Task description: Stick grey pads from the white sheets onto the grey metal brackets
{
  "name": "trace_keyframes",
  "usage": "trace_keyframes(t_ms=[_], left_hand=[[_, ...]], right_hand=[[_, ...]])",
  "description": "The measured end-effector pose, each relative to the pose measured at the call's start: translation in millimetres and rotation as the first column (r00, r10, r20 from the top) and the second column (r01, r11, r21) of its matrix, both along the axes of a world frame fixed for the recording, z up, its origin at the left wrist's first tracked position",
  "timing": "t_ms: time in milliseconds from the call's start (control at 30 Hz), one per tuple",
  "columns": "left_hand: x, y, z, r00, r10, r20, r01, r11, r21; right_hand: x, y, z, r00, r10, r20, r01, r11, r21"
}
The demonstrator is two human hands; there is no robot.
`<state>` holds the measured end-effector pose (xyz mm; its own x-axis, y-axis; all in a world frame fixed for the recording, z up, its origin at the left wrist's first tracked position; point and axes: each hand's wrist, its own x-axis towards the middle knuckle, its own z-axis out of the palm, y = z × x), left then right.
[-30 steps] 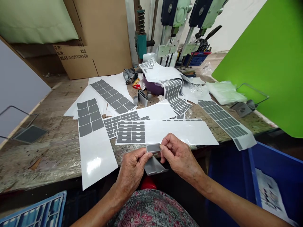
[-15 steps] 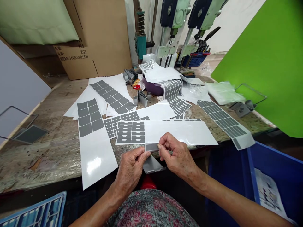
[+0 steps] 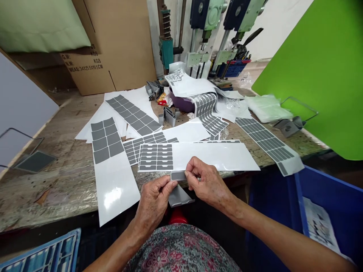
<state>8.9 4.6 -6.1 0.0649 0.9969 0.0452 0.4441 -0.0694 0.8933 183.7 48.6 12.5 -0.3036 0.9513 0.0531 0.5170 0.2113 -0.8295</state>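
Observation:
My left hand (image 3: 154, 198) grips a grey bent metal bracket (image 3: 179, 196) at the table's front edge, thumb on top near its upper corner. A narrow grey adhesive pad (image 3: 177, 176) lies along the bracket's upper strip. The thumb and forefinger of my right hand (image 3: 208, 183) pinch the right end of that pad; whether it is stuck down there I cannot tell. Just behind my hands is a white backing sheet (image 3: 210, 156) with notched grey pads left on its left part. Another sheet (image 3: 116, 189), with larger grey pads, hangs over the edge to the left.
More pad sheets (image 3: 263, 141) and a purple bowl (image 3: 181, 104) lie on the worn table (image 3: 65, 166). Similar brackets (image 3: 169, 116) stand there. Presses (image 3: 208, 22) and a cardboard box (image 3: 119, 45) are behind. A blue bin (image 3: 334, 196) is at right, a blue crate (image 3: 42, 253) at lower left.
Both hands, with the bracket and pad, have shifted very slightly left in the picture. The view has also moved a little; the grips look the same.

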Motion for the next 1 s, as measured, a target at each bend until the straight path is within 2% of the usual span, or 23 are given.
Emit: trace_keyframes(t_ms=[167, 233, 300, 433, 533, 633, 767, 833, 1000], left_hand=[[-0.1, -2.5, 1.3, 1.000, 0.014, -0.020, -0.013, 1.000, 0.014], [-1.1, -3.5, 2.0, 1.000, 0.002, 0.016, -0.001, 0.999, -0.035], [-2.9, -3.9, 2.4, 0.997, -0.001, 0.081, 0.010, 0.994, -0.106], [-7.3, -3.6, 0.8, 0.953, 0.041, 0.299, 0.039, 0.966, -0.255], [-9.5, -4.3, -4.1, 0.902, 0.081, 0.423, 0.098, 0.918, -0.384], [-10.2, -6.2, -11.5, 0.848, 0.098, 0.521, 0.179, 0.873, -0.454], [-8.3, -8.5, -17.8, 0.774, 0.099, 0.625, 0.274, 0.838, -0.472], [-5.9, -9.8, -18.4, 0.796, 0.090, 0.599, 0.259, 0.844, -0.470], [1.9, -15.6, -21.9, 0.872, 0.140, 0.470, 0.115, 0.874, -0.473]], right_hand=[[-2.1, 0.4, -2.2, 0.999, -0.009, -0.047, 0.006, 0.998, -0.062], [-1.7, 0.1, -1.9, 0.996, -0.017, -0.085, 0.006, 0.992, -0.124], [0.1, -0.4, -2.8, 0.980, -0.035, -0.197, -0.010, 0.974, -0.225], [3.6, -6.0, -14.9, 0.858, -0.145, -0.492, -0.073, 0.915, -0.397], [0.9, -15.7, -31.5, 0.783, -0.204, -0.588, -0.093, 0.896, -0.434], [-4.7, -25.8, -44.5, 0.757, -0.213, -0.618, -0.076, 0.910, -0.407], [-11.2, -36.1, -46.5, 0.830, -0.181, -0.528, 0.013, 0.952, -0.306], [-14.4, -41.0, -43.9, 0.871, -0.181, -0.458, 0.069, 0.966, -0.250], [-21.1, -52.1, -44.8, 0.939, -0.162, -0.305, 0.155, 0.987, -0.048]])
